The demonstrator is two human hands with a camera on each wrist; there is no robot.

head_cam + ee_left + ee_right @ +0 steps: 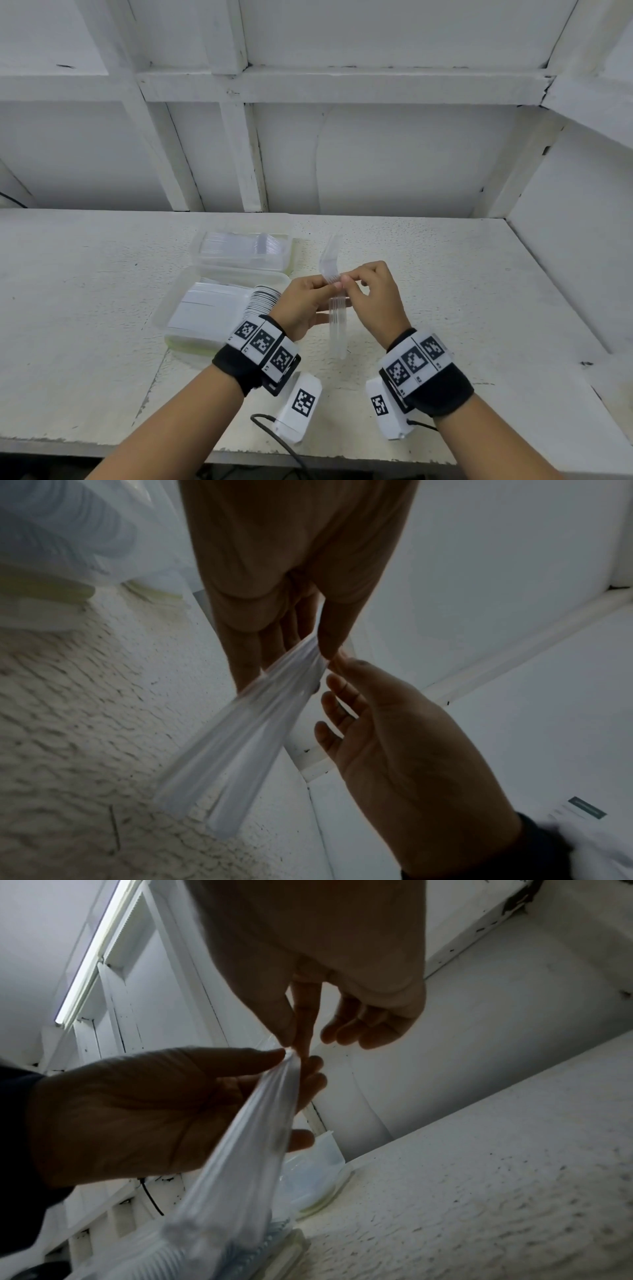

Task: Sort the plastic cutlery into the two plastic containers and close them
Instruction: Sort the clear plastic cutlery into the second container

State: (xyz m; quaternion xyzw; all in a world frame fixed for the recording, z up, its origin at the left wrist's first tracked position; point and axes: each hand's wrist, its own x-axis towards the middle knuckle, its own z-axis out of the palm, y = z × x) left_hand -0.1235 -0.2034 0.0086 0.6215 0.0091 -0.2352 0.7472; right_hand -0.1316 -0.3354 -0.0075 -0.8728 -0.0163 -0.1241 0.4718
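Observation:
A stack of clear plastic forks (337, 325) is held upright above the table, tines up and handles down. My left hand (323, 294) grips the stack near its neck between thumb and fingers. My right hand (349, 282) pinches the same spot with thumb and index finger, its other fingers loosely curled. In the left wrist view the fork stack (240, 737) runs down from my left hand (308, 653), with my right hand (339, 669) touching it. The right wrist view shows my right hand (291, 1045) pinching the fork stack (250, 1131). Two open clear containers, the far container (239, 251) and the near container (178, 301), stand to the left with cutlery stacked inside.
The white table (479, 291) is bounded by a white panelled wall at the back and a side wall on the right. A black cable (274, 435) trails over the front edge. The containers (318, 1172) show low in the right wrist view.

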